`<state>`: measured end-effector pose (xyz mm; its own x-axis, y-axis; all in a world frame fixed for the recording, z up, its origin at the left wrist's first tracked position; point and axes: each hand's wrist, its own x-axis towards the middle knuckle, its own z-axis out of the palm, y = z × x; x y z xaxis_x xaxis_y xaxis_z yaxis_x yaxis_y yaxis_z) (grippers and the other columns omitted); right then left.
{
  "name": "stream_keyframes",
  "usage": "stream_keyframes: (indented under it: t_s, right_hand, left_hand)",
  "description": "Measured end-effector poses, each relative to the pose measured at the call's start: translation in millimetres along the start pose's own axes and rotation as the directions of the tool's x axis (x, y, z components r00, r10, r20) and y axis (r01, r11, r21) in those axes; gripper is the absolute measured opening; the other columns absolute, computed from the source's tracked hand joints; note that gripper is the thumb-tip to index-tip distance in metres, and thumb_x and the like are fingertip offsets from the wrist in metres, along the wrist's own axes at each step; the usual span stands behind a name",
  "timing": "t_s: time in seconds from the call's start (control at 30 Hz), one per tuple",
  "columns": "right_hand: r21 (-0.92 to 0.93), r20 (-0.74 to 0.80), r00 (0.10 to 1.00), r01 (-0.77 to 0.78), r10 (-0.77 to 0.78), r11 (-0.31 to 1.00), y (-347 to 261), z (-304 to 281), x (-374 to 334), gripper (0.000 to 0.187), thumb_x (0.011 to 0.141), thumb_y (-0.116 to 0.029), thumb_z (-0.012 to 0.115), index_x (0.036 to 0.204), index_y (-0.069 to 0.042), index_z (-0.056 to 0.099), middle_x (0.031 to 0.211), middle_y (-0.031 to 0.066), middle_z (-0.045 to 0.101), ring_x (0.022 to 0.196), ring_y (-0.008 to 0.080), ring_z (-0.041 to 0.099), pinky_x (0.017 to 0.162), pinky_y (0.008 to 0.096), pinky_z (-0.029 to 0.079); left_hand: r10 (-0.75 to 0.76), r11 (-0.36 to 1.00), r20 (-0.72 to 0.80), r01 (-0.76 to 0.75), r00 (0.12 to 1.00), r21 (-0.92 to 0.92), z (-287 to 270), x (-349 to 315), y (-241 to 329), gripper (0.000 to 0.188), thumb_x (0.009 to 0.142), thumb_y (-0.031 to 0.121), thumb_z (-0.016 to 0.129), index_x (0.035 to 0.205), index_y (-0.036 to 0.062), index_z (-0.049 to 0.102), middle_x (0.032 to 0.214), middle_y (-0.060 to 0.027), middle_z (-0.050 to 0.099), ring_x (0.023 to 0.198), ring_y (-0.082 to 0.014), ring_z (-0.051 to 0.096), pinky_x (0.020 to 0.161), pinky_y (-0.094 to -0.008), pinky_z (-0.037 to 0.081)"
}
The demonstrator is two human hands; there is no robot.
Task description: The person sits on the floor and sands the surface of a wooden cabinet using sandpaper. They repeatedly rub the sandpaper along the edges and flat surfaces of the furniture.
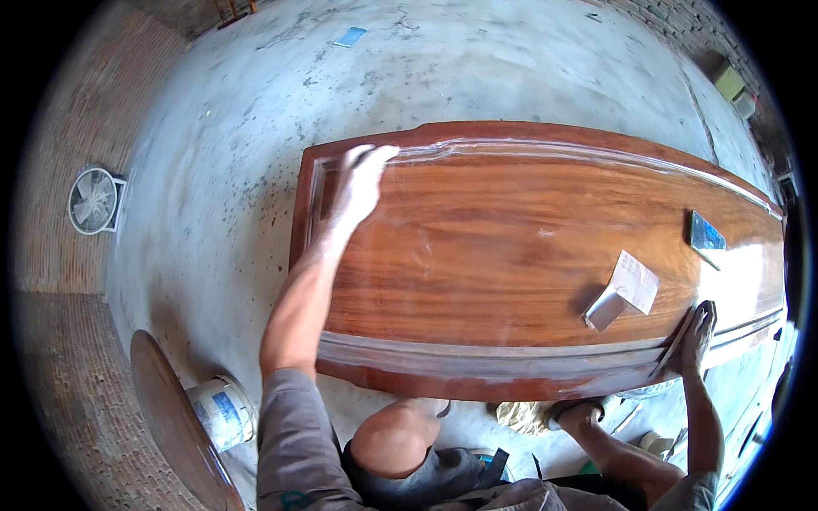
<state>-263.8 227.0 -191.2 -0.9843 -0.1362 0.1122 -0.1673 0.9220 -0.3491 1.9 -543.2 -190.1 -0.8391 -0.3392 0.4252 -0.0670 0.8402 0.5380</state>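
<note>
A large reddish-brown wooden panel (477, 247) with grooved moulding lies before me, pale dust along its borders. My left hand (359, 192), whitened with dust, is at the far left corner, on the moulding. Its fingers are closed around a small dark piece that looks like sandpaper, mostly hidden by the hand. My right hand (699, 332) rests on the near moulding at the right, fingers stretched forward, and I see nothing held in it. A creased, printed sheet (635, 281), apparently sandpaper, stands folded on the panel. Beyond it lies a phone (705, 232).
Left of me a round-edged brown board (175, 417) leans by a white bucket (223, 413). A fan (94, 200) stands by the brick wall. A blue sheet (350, 37) lies on the far floor. Crumpled tan paper (521, 417) is below the panel's near edge, near my foot.
</note>
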Motion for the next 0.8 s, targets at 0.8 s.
stream_keyframes:
  t_s: [0.8]
  right_hand:
    - [-0.031, 0.085, 0.97, 0.23, -0.227, 0.973, 10, -17, 1, 0.046, 0.107, -0.019, 0.041, 0.15, -0.002, 0.043, 0.154, 0.0197, 0.042, 0.142, 0.0364, 0.043, 0.12, 0.0423, 0.033]
  left_hand:
    - [0.027, 0.999, 0.111, -0.024, 0.993, -0.025, 59, 51, 32, 0.032, 0.095, 0.0, 0.062, 0.122, 0.0138, 0.073, 0.117, -0.0163, 0.068, 0.115, -0.0338, 0.059, 0.103, -0.0439, 0.048]
